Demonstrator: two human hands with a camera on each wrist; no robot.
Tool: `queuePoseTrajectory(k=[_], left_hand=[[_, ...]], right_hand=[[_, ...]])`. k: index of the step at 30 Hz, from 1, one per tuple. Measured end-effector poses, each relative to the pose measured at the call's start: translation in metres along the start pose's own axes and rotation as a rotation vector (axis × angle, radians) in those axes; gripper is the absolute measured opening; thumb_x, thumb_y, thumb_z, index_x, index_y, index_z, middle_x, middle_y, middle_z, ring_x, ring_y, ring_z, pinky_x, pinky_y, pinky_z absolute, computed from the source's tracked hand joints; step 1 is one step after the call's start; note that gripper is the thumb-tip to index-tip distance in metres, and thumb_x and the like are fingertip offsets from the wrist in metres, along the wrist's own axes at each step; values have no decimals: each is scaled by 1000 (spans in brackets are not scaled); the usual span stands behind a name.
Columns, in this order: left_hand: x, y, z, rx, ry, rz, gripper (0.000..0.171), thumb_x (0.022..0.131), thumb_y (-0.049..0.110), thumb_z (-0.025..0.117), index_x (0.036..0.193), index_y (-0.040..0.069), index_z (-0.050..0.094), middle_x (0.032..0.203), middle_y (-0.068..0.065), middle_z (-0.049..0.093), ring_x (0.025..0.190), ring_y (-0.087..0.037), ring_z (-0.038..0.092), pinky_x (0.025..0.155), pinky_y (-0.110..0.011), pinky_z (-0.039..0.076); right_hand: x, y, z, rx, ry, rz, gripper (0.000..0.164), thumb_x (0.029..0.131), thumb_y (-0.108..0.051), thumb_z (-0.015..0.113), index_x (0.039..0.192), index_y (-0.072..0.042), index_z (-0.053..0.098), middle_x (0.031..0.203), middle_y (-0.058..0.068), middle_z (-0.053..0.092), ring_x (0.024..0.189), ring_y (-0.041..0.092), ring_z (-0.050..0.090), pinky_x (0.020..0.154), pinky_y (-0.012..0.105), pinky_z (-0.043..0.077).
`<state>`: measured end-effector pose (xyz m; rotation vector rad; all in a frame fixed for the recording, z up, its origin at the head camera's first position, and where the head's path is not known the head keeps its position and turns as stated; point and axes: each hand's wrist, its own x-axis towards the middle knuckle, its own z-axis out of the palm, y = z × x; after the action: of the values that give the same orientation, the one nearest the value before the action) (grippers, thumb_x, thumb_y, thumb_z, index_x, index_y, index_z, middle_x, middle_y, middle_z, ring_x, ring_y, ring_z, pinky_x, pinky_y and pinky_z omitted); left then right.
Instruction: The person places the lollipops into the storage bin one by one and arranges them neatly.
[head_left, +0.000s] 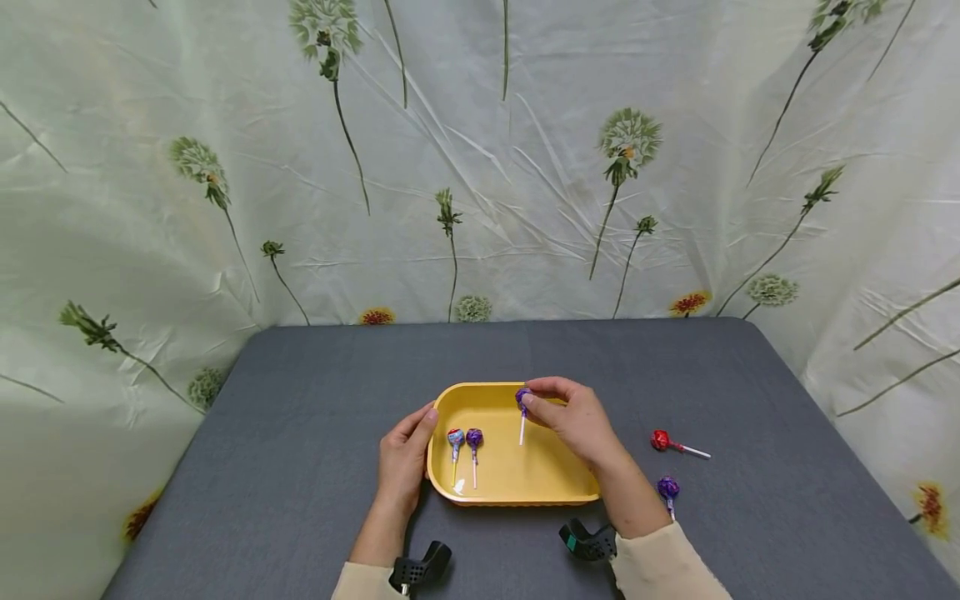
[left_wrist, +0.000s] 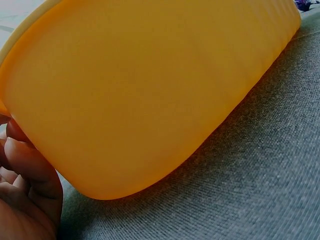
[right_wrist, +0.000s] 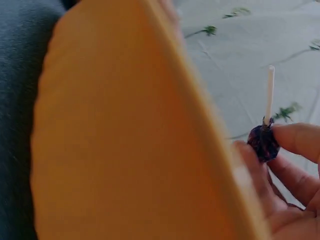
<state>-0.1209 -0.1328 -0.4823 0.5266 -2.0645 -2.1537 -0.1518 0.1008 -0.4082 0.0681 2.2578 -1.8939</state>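
My right hand [head_left: 576, 421] pinches a purple-wrapped lollipop [right_wrist: 264, 143] by its round head, over the right half of a yellow tray [head_left: 517, 492]. The lollipop's white stick points toward me in the head view. At the tray's left end my left hand [head_left: 405, 454] grips the rim, thumb on top and fingers [left_wrist: 32, 165] curled against the outside. Inside the tray, on the left, a blue-and-red lollipop [head_left: 455, 438] with a yellow stick lies beside another purple lollipop [head_left: 474, 439], heads pointing away from me.
Right of the tray, a red lollipop [head_left: 660, 440] lies on the grey tabletop [head_left: 315, 417]. Nearer me, a purple lollipop [head_left: 668, 487] has its stick partly behind my right forearm. A flower-printed sheet [head_left: 525, 167] hangs behind the table. Black camera mounts [head_left: 588, 540] sit at both wrists.
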Motion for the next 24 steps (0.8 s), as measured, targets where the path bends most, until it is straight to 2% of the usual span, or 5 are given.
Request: queuePoseTrajectory(k=[4, 9, 15, 20, 24], left_hand=[[1, 1, -1, -11, -5, -10, 50, 98, 42, 69, 134, 8, 67, 135, -19, 67, 105, -15, 69, 77, -19, 59], [1, 2, -1, -25, -5, -20, 50, 97, 41, 70, 134, 7, 68, 134, -20, 67, 95, -10, 69, 68, -18, 57], [0, 1, 0, -33, -10, -28, 50, 97, 41, 70, 134, 8, 68, 136, -18, 67, 99, -7, 69, 75, -17, 58], [1, 1, -2, -39, -20, -6, 46, 99, 36, 69, 134, 6, 68, 133, -21, 67, 90, -7, 68, 64, -18, 56], [1, 2, -2, -36, -26, -4, 46, 99, 35, 68, 134, 5, 67, 134, -21, 67, 92, -7, 67, 66, -18, 56]], right_hand=[[5, 4, 18, -191, 0, -11, 19, 94, -12, 73, 111, -3, 74, 106, 10, 75, 90, 17, 71, 82, 34, 62], [9, 8, 32, -399, -27, -2, 18, 93, -21, 76, 108, -10, 76, 101, 1, 75, 87, 14, 66, 74, 28, 56], [10, 14, 38, -395, -98, 25, 18, 92, -15, 77, 107, -7, 76, 97, 3, 75, 82, 13, 66, 71, 26, 54], [13, 19, 40, -414, -119, -12, 13, 90, -12, 78, 100, -5, 76, 92, 3, 76, 80, 11, 65, 71, 25, 53], [15, 22, 42, -487, -134, -24, 9, 89, -11, 79, 96, -7, 76, 88, 0, 74, 79, 11, 63, 73, 26, 51]])
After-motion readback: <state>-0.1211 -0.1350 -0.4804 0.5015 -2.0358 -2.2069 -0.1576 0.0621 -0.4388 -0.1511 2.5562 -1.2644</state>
